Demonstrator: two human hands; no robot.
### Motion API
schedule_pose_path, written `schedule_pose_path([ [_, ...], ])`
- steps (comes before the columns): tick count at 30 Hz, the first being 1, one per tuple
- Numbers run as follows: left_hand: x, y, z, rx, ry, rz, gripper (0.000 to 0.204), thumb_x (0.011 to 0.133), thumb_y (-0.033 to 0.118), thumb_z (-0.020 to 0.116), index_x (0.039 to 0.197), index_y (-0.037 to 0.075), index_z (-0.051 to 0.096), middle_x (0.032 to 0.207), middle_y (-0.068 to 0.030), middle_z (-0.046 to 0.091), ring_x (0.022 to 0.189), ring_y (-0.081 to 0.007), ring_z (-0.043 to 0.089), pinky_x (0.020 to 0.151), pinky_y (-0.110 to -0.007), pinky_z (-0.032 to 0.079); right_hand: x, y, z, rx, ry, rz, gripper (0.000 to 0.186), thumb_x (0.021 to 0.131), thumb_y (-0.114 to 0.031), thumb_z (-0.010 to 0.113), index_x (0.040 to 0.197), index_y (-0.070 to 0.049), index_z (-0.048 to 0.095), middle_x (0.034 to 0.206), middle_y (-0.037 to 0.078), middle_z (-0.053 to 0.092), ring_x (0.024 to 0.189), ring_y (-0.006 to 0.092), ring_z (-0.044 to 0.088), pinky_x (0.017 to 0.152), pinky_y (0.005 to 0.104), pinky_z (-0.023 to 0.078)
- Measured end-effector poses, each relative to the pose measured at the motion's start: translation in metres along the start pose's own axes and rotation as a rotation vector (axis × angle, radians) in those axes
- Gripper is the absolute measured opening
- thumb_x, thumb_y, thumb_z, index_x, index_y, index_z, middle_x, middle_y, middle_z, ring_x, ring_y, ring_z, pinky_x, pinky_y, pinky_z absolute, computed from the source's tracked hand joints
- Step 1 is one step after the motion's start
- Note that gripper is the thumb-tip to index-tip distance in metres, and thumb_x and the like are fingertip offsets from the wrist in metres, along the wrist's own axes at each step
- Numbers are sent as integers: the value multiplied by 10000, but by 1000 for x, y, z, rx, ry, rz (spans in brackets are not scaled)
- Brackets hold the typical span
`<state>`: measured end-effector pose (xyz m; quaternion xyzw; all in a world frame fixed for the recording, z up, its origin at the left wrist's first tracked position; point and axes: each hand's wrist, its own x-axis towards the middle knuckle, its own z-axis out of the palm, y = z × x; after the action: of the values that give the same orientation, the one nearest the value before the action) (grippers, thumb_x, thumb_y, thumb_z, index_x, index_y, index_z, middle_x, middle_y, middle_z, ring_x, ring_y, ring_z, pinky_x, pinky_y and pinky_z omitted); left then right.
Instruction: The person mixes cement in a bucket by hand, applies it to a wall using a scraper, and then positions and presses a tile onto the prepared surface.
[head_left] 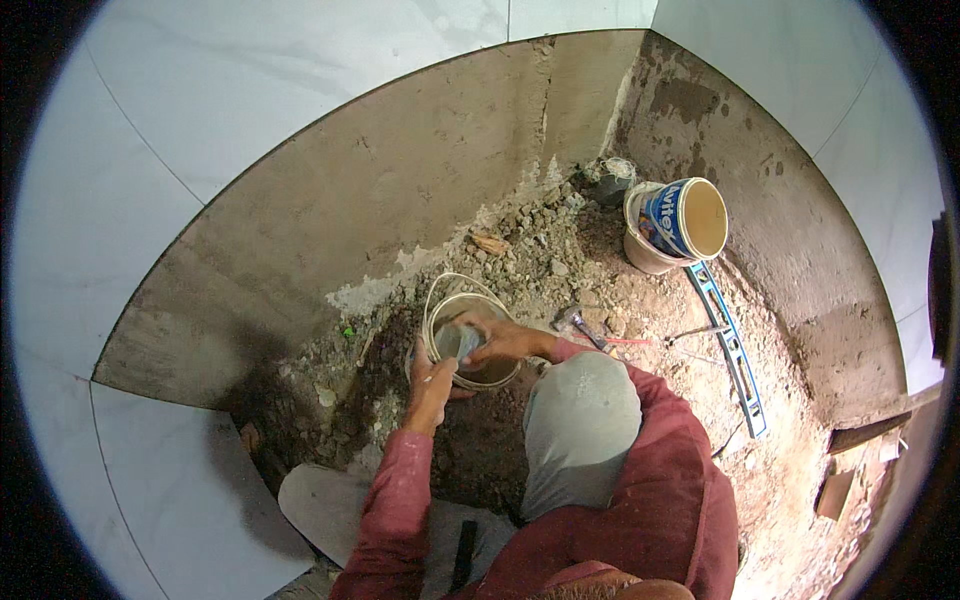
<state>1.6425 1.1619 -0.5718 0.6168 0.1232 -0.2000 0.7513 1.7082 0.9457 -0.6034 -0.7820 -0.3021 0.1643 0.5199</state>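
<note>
A white bucket (500, 368) with its wire handle up stands on rubble in front of me. My left hand (432, 385) grips its near left side, fingers round the outside. My right hand (490, 335) reaches into it, fingers curled on a pale, translucent object (454, 342) that I cannot make out. Part of that object is hidden by my fingers. My grey-clad knee (580, 420) is beside the bucket's right side.
Stacked paint buckets (702, 218) stand at the back right beside a grey lump (610, 175). A hammer (583, 326) and a blue spirit level (730, 350) lie on the rubble (540, 260). Plastered low walls (340, 190) and white tiles (150, 460) border the pit.
</note>
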Motion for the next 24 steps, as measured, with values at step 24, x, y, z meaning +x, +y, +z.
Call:
schedule_pose_path([
  [24,-2,22,3,25,-70,-34,752,903,19,482,1546,122,107,1412,-228,413,1186,-384,564,687,-434,651,21,-57,-196,418,545,315,783,824,-556,725,1381,-65,477,1235,121,594,1043,260,610,833,403,536],
])
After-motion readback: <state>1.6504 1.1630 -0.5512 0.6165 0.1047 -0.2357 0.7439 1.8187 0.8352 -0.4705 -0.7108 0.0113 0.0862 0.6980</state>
